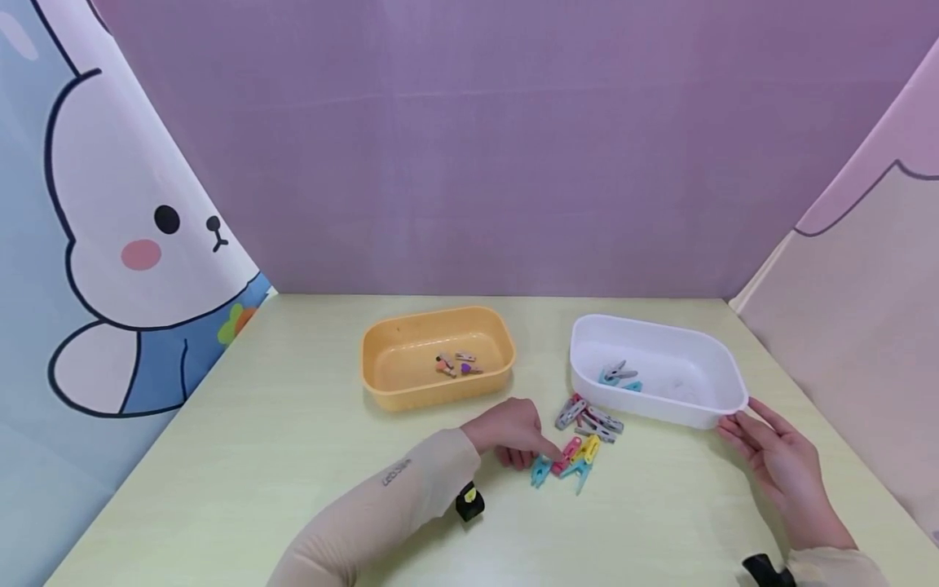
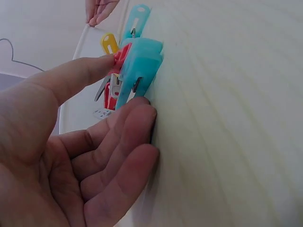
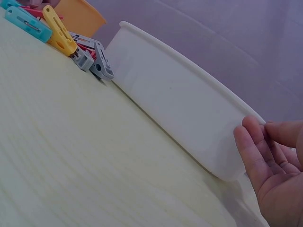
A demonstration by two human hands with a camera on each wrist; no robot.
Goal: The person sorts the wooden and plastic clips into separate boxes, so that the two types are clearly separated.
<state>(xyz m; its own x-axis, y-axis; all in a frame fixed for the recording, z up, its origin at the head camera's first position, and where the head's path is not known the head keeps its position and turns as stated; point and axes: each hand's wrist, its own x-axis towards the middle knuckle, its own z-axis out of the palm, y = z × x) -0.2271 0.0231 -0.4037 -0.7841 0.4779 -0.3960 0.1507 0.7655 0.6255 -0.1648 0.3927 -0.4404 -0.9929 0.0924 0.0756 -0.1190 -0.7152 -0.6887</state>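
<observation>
My left hand (image 1: 517, 430) reaches over a loose pile of clothespins on the table. In the left wrist view its thumb touches or nearly touches a pink clothespin (image 2: 122, 57). The bent fingers (image 2: 135, 135) lie beside a teal clothespin (image 2: 146, 56), with a gap between thumb and fingers. A yellow clothespin (image 1: 589, 448) and another teal one (image 1: 579, 472) lie close by, and several grey clothespins (image 1: 603, 420) sit nearer the white basin (image 1: 660, 412). At that basin's near right corner, my right hand (image 1: 781, 465) pinches the rim between thumb and fingers.
An orange basin (image 1: 433, 398) stands left of the white one, with several small decorated clips (image 1: 446, 368) inside. Grey and teal clothespins (image 1: 619, 373) lie in the white basin. A purple backdrop (image 1: 469, 163) rises behind the pale table (image 1: 220, 456), with printed cloths at both sides.
</observation>
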